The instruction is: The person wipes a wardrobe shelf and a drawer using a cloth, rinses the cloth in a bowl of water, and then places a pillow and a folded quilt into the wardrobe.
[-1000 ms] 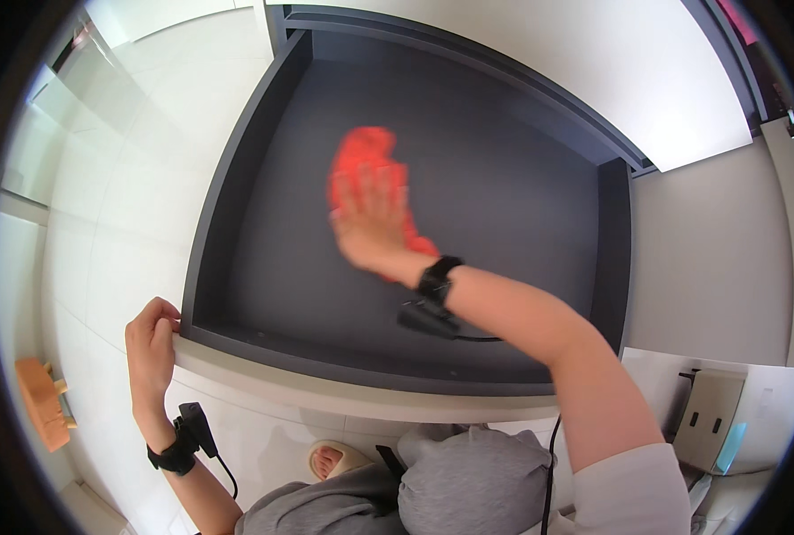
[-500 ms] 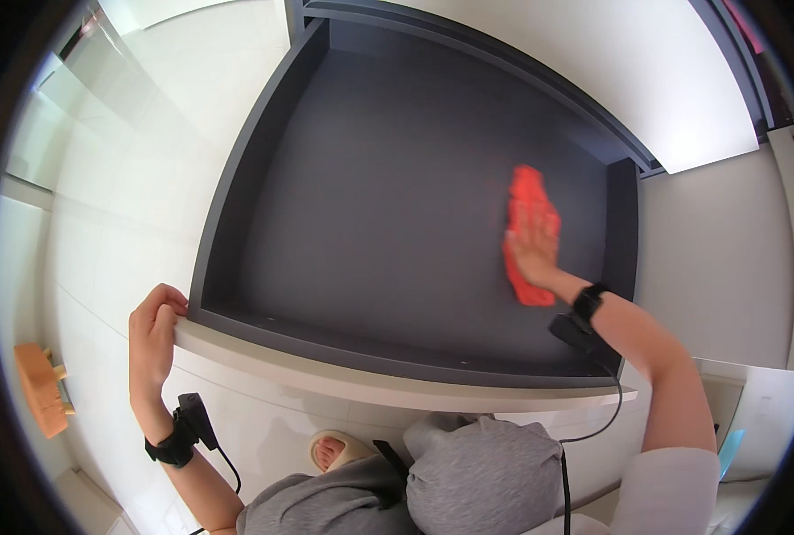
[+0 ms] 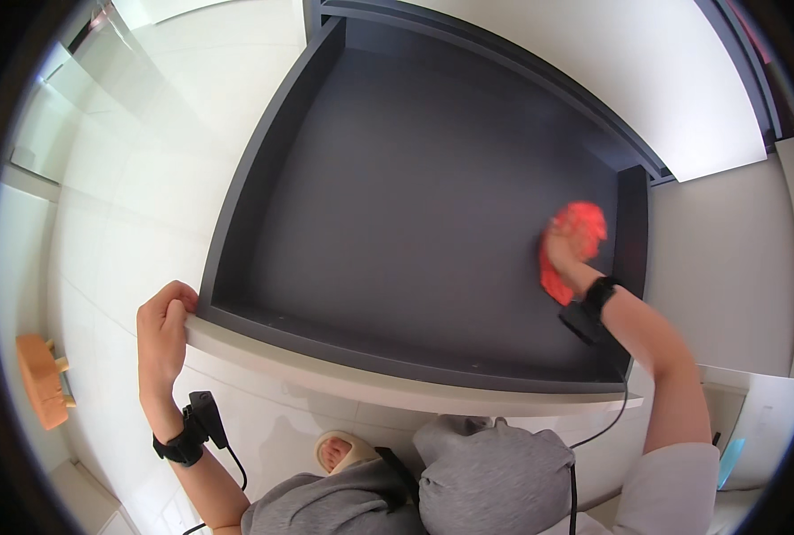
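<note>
A wide dark grey drawer (image 3: 432, 196) is pulled out in front of me, with a pale front panel (image 3: 352, 377) on its near side. My left hand (image 3: 163, 334) is closed round the left end of that panel, its fingertips partly hidden behind the corner. Inside the drawer, towards the right wall, my right hand (image 3: 564, 248) holds a red cloth (image 3: 584, 223) against the bottom. The cloth is bunched up, and both it and the fingers are slightly blurred. Black straps with small boxes sit on both wrists.
White cabinet panels (image 3: 611, 67) stand beyond the drawer. A pale surface (image 3: 713, 267) lies to its right. On the glossy white floor (image 3: 138, 205) at far left is a small orange stool (image 3: 42, 382). My slippered foot (image 3: 339, 452) is below the front panel.
My right hand has moved right, closer to the drawer's right wall. The cloth, stretched out long before, is now bunched up under it. My left hand keeps its hold on the panel.
</note>
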`<state>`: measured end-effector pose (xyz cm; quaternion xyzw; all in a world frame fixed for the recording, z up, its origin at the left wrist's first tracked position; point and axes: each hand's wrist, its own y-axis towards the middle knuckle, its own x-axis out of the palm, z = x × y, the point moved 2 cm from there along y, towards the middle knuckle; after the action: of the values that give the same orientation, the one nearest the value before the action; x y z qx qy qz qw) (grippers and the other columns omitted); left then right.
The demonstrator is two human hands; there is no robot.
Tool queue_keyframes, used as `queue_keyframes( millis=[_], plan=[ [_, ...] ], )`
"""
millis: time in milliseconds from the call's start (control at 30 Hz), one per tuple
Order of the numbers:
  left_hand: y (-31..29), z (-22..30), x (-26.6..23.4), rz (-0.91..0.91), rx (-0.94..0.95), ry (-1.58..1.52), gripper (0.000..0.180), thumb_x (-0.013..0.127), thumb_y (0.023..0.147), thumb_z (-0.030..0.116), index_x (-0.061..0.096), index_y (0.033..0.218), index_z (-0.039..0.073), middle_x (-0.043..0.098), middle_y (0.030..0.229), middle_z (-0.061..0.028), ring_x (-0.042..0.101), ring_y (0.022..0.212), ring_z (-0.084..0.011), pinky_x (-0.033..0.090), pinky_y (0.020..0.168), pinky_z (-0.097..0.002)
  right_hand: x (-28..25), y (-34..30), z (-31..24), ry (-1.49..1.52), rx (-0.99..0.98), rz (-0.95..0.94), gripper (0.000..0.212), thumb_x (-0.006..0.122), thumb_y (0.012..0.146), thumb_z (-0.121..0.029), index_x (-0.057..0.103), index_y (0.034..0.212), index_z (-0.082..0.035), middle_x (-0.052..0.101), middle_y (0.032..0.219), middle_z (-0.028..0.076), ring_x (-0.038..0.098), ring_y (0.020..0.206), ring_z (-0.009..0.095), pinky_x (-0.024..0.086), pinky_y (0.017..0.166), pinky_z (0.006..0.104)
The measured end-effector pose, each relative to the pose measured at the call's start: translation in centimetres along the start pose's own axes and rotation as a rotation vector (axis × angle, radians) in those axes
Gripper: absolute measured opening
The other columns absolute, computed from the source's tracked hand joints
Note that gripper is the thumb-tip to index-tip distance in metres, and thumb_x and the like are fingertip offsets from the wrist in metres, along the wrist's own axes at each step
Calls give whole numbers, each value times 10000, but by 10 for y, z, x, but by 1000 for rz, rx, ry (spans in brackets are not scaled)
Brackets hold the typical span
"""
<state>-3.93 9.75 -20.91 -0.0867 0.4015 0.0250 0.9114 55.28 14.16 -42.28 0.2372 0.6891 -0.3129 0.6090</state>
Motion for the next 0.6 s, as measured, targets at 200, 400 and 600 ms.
queue_keyframes(
  millis=[200,400,600],
  plan=[
    [-5,-4,-2,14,-17,6,225,346,795,63,549,773,-30,519,656,-71,427,582,-115,358,541,-265,-35,-118,-224,-6,-924,-10,599,271,951,-423,148,1473,-156,52,1532,165,8,1404,389,-9,1103,566],
    [-9,5,-3,35,-60,-18,241,348,786,64,569,789,-31,542,657,-78,443,578,-116,368,537,-266,-43,-113,-357,167,-1215,46,540,270,955,-406,242,1455,-202,137,1535,65,65,1418,294,24,1130,496],
    [-11,-2,0,20,-67,-67,242,350,770,55,572,796,-39,549,656,-85,445,580,-120,366,540,-269,-54,-53,-359,100,-1077,34,550,246,960,-430,264,1445,-172,193,1524,46,152,1408,247,102,1140,440]
  ],
)
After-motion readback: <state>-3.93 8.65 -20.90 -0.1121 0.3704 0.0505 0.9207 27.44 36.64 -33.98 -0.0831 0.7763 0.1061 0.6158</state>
